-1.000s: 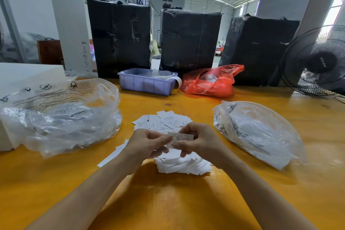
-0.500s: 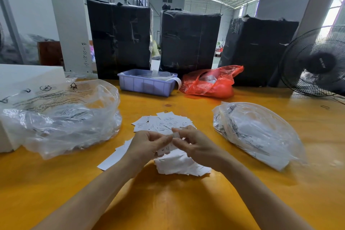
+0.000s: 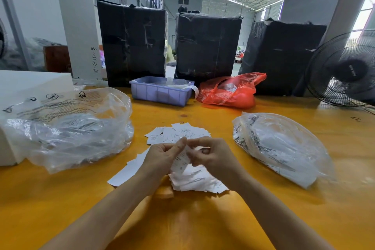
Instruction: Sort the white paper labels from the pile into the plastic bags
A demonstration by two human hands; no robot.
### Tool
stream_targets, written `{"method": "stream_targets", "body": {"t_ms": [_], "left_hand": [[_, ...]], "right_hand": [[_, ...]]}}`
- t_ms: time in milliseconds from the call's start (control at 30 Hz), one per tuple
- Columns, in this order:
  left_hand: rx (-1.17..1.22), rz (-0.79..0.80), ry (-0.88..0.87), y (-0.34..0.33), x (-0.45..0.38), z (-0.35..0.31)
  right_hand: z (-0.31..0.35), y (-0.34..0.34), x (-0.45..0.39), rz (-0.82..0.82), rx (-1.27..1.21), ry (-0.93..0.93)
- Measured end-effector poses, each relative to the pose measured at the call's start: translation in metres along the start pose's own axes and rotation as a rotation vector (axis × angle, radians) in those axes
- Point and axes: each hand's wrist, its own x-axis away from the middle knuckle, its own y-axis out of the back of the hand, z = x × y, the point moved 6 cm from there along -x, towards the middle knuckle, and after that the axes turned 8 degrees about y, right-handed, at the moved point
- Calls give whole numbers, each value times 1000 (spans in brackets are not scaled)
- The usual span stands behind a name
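Both hands meet above the middle of the table (image 3: 60,199), directly over the pile of white paper labels (image 3: 194,180). The left hand (image 3: 162,158) has its fingers curled and pinches a white label (image 3: 180,161) between thumb and fingers. The right hand (image 3: 211,156) also has its fingers curled, and its fingertips meet the same label at its upper edge. The label hangs tilted between the two hands, printed face toward the camera; the print is too blurred to read.

The pile lies on the yellow table surface in two groups. One group spreads flat just beyond the hands (image 3: 178,133); the other lies loosely stacked beneath and in front of them. A few single labels (image 3: 123,174) extend from under the left wrist toward the left.

Two clear plastic bags lie on either side of the pile. The left plastic bag (image 3: 67,128) is crumpled, with black printed text and symbols on its upper face. It rests against a white box (image 3: 30,83) at the left edge of the table. The right plastic bag (image 3: 280,148) lies flat and holds white sheets.

At the far edge of the table stand a blue plastic bin (image 3: 160,93) and a red plastic bag (image 3: 229,91), just beside each other. Behind them stand three black-wrapped bales (image 3: 207,46). A black fan (image 3: 345,71) stands at the far right.
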Motion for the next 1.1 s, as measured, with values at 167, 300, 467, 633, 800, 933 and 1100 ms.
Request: {"method": "stream_targets", "body": {"t_ms": [167,300,467,633,800,933,1100], "left_hand": [[-3,84,103,-2,-2,4],[-76,70,88,5,-4,2],[-73,-163,-137,39,-7,-31],[61,-875,-398,167,-2,-75],[71,-973,-207,245,-28,-61],[-154,-803,-13,254,-46,-47],[-437,-1107,-260,212,-11,-63]], "right_hand": [[-13,19,2,-214,-268,-170],[-15,27,3,-311,-311,-178],[2,81,2,-529,83,19],[-22,186,30,-715,892,-146],[-82,198,37,-366,1012,-568],[-84,201,37,-537,921,-520],[-79,208,41,-753,757,-380]]}}
